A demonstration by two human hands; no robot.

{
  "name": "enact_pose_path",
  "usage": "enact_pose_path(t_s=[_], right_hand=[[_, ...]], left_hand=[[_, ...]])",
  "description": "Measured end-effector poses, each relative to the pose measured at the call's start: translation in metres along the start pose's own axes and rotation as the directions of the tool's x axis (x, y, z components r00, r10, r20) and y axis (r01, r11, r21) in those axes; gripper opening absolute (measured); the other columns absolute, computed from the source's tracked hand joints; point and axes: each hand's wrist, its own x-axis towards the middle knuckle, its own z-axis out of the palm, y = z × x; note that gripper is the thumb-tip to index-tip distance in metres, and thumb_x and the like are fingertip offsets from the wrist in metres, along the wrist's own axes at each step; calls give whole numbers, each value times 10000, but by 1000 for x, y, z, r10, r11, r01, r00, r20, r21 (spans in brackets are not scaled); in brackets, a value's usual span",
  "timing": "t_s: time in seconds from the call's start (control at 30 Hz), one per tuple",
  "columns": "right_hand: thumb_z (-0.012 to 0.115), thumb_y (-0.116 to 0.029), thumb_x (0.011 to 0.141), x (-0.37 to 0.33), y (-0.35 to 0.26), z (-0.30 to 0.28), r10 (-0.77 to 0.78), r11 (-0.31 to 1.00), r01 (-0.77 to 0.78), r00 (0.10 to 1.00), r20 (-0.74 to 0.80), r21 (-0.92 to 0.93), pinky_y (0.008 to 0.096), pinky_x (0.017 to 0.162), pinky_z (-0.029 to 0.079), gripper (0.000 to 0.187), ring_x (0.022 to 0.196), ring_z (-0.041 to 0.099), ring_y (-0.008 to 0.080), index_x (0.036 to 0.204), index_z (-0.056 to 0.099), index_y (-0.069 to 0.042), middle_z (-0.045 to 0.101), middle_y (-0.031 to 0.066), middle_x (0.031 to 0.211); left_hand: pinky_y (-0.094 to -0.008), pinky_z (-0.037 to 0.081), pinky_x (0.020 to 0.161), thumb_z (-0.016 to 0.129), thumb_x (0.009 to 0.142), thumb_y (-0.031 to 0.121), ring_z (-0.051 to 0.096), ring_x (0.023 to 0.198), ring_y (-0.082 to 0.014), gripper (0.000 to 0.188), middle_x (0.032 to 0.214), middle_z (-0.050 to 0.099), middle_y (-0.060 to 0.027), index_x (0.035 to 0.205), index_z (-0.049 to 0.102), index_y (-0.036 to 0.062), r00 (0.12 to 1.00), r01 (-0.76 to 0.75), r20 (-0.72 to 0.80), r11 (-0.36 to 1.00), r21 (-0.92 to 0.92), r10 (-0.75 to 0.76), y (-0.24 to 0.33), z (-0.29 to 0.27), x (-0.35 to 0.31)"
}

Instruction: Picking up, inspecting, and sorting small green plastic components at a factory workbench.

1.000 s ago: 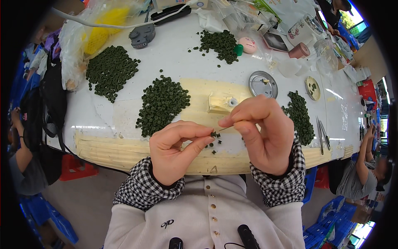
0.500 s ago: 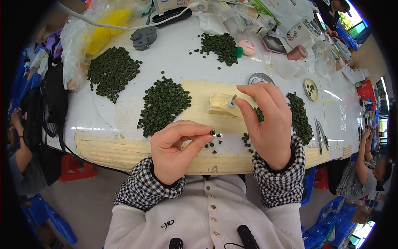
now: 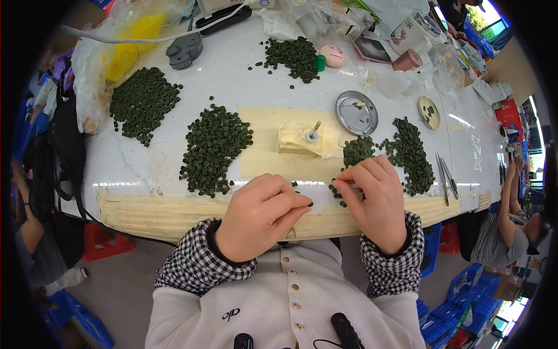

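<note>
My left hand is closed, thumb and forefinger pinching a small dark green round piece just above the table's near edge. Opposite it, my right hand has its thumb and fingertips drawn together over several loose green pieces; whether one is between the fingertips I cannot make out. Beyond both hands stands a block wrapped in cream tape, with a small white collar and a thin brownish pin rising from it. A small pile of green pieces lies beside the block.
Larger heaps of green pieces lie left, far left, at the back and right. A round metal dish, a yellowish lid and tweezers are on the right. Plastic bags crowd the back left.
My right hand has come down from the pin on the taped block to the loose pieces near the table edge. My left hand has moved slightly nearer me and to the right, still pinching.
</note>
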Motion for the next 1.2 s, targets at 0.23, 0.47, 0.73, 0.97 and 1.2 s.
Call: enact_pose_path(t_s=[0.23,0.47,0.73,0.97,1.2], right_hand=[[704,-114,745,0,-9,9,3,995,-3,1000,-2,-104,369,732,411,129,798,504,254,752,583,-69,529,53,763],[690,-94,731,0,-12,10,-34,994,37,999,32,-101,367,759,408,145,822,488,254,809,570,-69,515,64,798],[673,-81,741,-1,-10,13,-96,991,95,995,-9,-98,363,768,407,125,815,494,240,836,591,-74,523,46,803],[660,-79,749,-3,-8,14,-179,975,171,983,-44,-140,360,768,412,76,794,507,236,793,600,-64,531,50,773],[685,-22,759,-1,-9,14,-81,996,83,995,-53,30,355,684,445,119,746,536,251,826,587,-28,563,77,774]], left_hand=[[-330,452,584,744,707,25,538,674,-217,141,738,536,-54,829,673,35,998,-34,61,988,152,25,3,3,1],[-310,431,587,735,721,-19,550,677,-218,154,728,564,-64,861,685,21,975,137,-176,990,-19,-138,7,-8,3],[-331,411,603,739,712,-18,505,707,-231,141,752,560,-70,836,682,22,958,220,-256,906,360,-131,-2,-53,-15],[-344,406,619,743,709,7,482,716,-238,137,747,535,-64,833,685,19,971,228,-176,846,483,-161,-1,-60,-22],[-337,405,624,736,704,-12,484,727,-237,154,753,536,-60,841,669,12,976,198,-179,844,498,-123,-7,-54,-19]])
